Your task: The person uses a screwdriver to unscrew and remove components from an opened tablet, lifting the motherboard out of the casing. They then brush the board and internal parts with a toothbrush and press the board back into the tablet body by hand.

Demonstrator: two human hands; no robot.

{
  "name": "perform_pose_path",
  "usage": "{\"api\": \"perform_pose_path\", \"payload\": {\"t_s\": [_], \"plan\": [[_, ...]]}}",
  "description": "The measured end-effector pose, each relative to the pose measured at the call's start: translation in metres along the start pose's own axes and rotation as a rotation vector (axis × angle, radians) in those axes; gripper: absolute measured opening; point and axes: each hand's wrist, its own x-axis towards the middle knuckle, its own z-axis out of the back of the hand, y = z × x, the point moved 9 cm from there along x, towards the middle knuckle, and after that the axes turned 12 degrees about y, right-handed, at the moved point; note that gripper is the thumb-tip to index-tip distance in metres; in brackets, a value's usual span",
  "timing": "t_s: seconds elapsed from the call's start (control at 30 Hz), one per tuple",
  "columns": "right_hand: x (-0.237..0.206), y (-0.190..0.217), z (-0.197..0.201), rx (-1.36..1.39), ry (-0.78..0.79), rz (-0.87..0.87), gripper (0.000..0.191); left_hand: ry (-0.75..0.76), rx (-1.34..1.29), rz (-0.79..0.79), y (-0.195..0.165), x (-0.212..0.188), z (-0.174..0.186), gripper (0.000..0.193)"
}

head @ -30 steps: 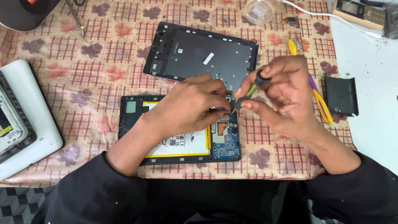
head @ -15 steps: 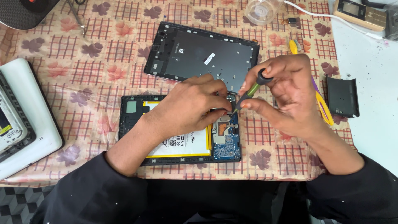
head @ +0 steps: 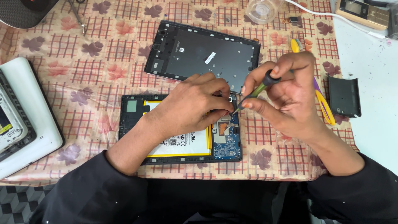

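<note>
Head camera, looking straight down: a person in dark sleeves works on an opened tablet [head: 178, 128] lying on a floral, checked tablecloth [head: 83, 70]. The tablet sits at centre frame, its back removed, with a white, yellow-edged battery [head: 182, 143] exposed and a blue circuit board [head: 227, 139] at its 3 o'clock end.

The left hand [head: 192, 103] rests palm down across the tablet's upper right part, fingers curled and pressing on the frame near the board; whether they pinch anything beneath cannot be told. The right hand [head: 290, 93], just to the 3 o'clock side of the left, grips a small screwdriver [head: 255, 92] with a green shaft and black cap between thumb and fingers, its tip angled down toward 8 o'clock and meeting the top edge of the board beside the left fingertips.

At 12 o'clock from the tablet lies its detached dark back cover [head: 203, 54], inner face up. A yellow and purple tool [head: 321, 101] shows partly behind the right hand at 3 o'clock, and a small dark cover piece [head: 343, 96] lies farther out the same way, on the white surface. A clear round container [head: 263, 9] stands at the 12 o'clock edge. At 9 o'clock, a white tray-like device [head: 25, 120] lies well apart from the work.
</note>
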Motion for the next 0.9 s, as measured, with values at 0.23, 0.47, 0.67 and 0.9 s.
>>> {"api": "perform_pose_path", "payload": {"t_s": [0.23, 0.47, 0.67, 0.9], "plan": [[-0.006, 0.002, 0.012, -0.069, -0.061, 0.080, 0.059, 0.003, -0.015, 0.016, 0.002, 0.000, -0.002, 0.014], [0.000, 0.001, 0.004, -0.033, -0.034, 0.017, 0.054, -0.018, -0.022, 0.023, 0.002, 0.000, -0.001, 0.014], [0.001, -0.002, 0.003, 0.028, -0.030, 0.016, 0.055, -0.029, -0.031, 0.014, 0.003, -0.001, -0.001, 0.012], [0.005, 0.002, 0.003, 0.014, -0.056, 0.010, 0.054, -0.035, -0.041, 0.023, 0.006, -0.002, 0.000, 0.010]]}}
